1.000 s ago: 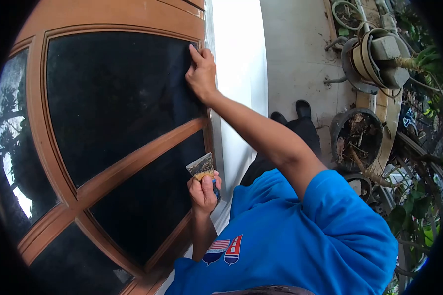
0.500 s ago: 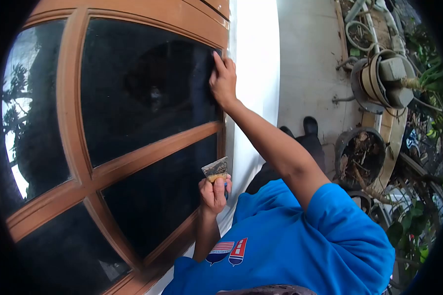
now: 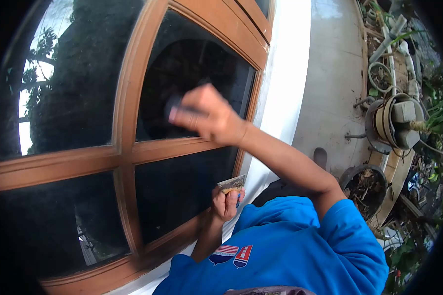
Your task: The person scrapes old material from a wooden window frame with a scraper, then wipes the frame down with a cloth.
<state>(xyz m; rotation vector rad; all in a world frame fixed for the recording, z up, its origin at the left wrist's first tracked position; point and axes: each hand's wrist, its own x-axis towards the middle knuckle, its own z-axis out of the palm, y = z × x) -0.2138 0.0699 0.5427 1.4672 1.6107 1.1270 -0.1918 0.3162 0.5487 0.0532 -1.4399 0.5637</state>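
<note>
My left hand (image 3: 225,204) is closed round the handle of a flat scraper (image 3: 232,184), whose stained blade points up in front of the lower window pane (image 3: 182,189). A bit of blue shows beside the fingers. Above and to the left, my right hand (image 3: 209,117) is blurred by motion in front of the dark upper pane (image 3: 202,64). Its fingers are curled together, with a dark, smeared shape at the fingertips that I cannot make out. Brown wooden bars (image 3: 125,158) frame the glass.
A white wall edge (image 3: 288,73) runs beside the window frame. Right of it lie a tiled floor (image 3: 330,93), a pot holding blocks (image 3: 403,118), a dark pot with dry debris (image 3: 364,189), pipes and plants. A dark shoe (image 3: 320,158) shows near my blue shirt.
My right hand has moved from the right edge of the upper pane leftward and down across it. The view has shifted, while the left hand keeps its hold on the scraper.
</note>
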